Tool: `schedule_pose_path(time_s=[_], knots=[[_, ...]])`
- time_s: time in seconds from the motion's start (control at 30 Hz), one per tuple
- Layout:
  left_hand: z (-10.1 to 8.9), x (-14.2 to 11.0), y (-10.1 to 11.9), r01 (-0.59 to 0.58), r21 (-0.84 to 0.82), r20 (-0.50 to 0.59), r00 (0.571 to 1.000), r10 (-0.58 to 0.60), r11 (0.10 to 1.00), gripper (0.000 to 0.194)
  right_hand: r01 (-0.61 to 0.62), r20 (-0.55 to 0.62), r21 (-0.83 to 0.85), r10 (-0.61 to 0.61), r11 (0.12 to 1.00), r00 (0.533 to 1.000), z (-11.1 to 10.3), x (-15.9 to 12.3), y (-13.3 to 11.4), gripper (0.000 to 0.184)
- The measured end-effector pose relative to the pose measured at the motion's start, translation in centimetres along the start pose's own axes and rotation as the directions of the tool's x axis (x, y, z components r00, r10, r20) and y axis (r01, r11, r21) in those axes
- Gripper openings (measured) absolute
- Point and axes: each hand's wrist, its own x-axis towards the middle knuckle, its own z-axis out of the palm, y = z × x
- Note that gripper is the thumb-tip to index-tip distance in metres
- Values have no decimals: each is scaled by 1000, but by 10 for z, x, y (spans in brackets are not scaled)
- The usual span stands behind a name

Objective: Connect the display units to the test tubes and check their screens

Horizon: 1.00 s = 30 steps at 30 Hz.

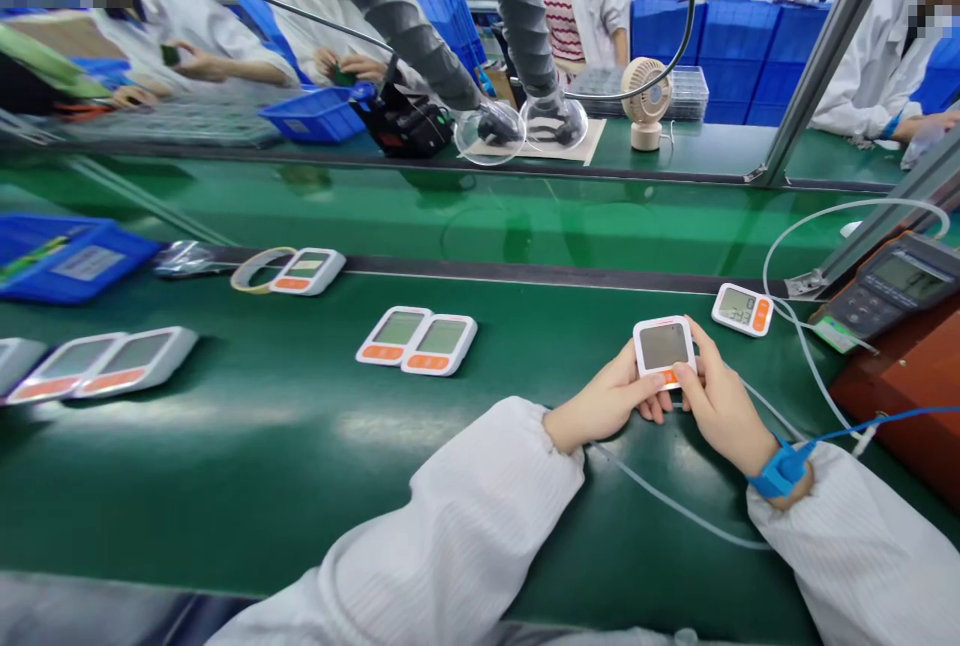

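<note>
Both hands hold one small white device with a grey screen and an orange button strip [664, 344] above the green bench. My left hand [611, 396] grips its left side, thumb on the orange strip. My right hand [720, 406], with a blue wrist strap [781, 469], holds the right side, its thumb over the lower right corner. Just beyond my right hand lies a similar device [741, 310] with digits on its screen. A pair of such devices [417, 340] rests to the left, partly overlapping. More overlapping devices [135, 363] lie at the far left.
Another device [307, 271] sits by a roll of tape [259, 270] near a blue tray [71, 256]. At right, a meter [892, 276] leans by a reddish-brown box [907, 376]; a pale tube [772, 236] loops nearby. Beyond the divider are a fan [646, 101], duct hoses [409, 11] and co-workers.
</note>
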Motion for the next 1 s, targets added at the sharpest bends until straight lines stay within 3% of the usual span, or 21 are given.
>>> schedule_pose_path(time_s=[1.0], knots=[[0, 1, 2, 20, -12, 0, 1000, -20, 1000, 68, 14, -1, -40, -14, 999, 1000, -1, 0, 1, 59]])
